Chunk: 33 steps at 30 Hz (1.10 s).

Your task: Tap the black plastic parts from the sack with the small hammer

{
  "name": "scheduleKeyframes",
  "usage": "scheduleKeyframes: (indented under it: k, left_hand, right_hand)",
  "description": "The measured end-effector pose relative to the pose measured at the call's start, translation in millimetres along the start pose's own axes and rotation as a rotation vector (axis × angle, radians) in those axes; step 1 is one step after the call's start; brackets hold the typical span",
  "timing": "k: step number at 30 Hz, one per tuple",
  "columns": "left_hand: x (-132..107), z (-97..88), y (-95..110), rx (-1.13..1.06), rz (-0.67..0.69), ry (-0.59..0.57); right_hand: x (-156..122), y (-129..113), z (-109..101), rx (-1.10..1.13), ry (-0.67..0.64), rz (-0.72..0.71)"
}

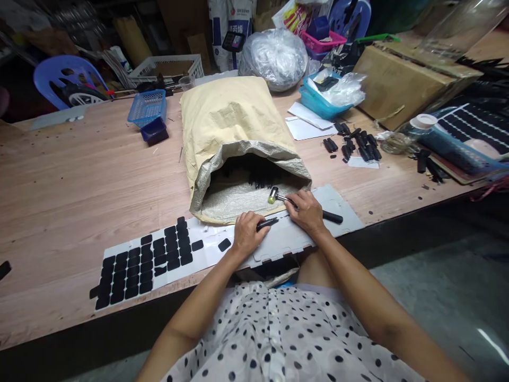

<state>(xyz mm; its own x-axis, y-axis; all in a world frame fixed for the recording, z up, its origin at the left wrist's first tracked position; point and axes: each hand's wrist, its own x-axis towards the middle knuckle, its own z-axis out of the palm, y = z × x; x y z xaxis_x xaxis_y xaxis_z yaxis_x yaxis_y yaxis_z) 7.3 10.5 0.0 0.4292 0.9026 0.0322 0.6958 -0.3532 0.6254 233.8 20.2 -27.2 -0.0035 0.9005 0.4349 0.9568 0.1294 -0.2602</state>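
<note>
My left hand is closed around a small black part with a narrow tip pointing right. My right hand grips the metal shaft of a small hammer. Its yellow-tipped head lies to the left of my fingers and its black handle sticks out to the right. Under both hands is a grey-white board at the table's front edge. Just beyond them a tan woven sack lies with its mouth towards me, dark parts heaped inside. Black rounded pads stand in rows on a white sheet to the left.
On the wooden table, a blue basket and a dark blue tray sit back left. At right are loose black parts, a turquoise basket and a cardboard box. A stuffed clear bag stands behind the sack.
</note>
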Motion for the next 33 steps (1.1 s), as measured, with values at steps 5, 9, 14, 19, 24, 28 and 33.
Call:
scheduleKeyframes:
  k: [5, 9, 14, 19, 24, 28, 33]
  left_hand:
    - [3, 2.0, -1, -0.011, -0.001, 0.007]
    - [5, -1.6, -2, -0.034, -0.001, -0.004]
    - [8, -3.3, -4, -0.032, -0.019, 0.016]
    - [9, -5.0, -13, -0.029, -0.026, 0.034]
    - [7, -5.6, -18, -0.041, -0.033, 0.038]
    - [5, -3.7, -16, -0.037, -0.057, 0.031]
    - [4, -1.9, -14, -0.047, -0.073, 0.021]
  right_hand:
    - [-1, 2, 1, -0.001, -0.012, 0.007]
    - [0, 4, 3, -0.005, -0.003, -0.003]
    - [4, 0, 5, -0.023, 0.009, -0.03]
    - [6, -7, 7, -0.011, -0.021, -0.023]
    - [7, -11, 6, -0.014, -0.047, -0.029]
    - [2, -11, -4, 0.057, -0.045, -0.037]
    - [-21, -16, -31, 0.287, -0.037, -0.024]
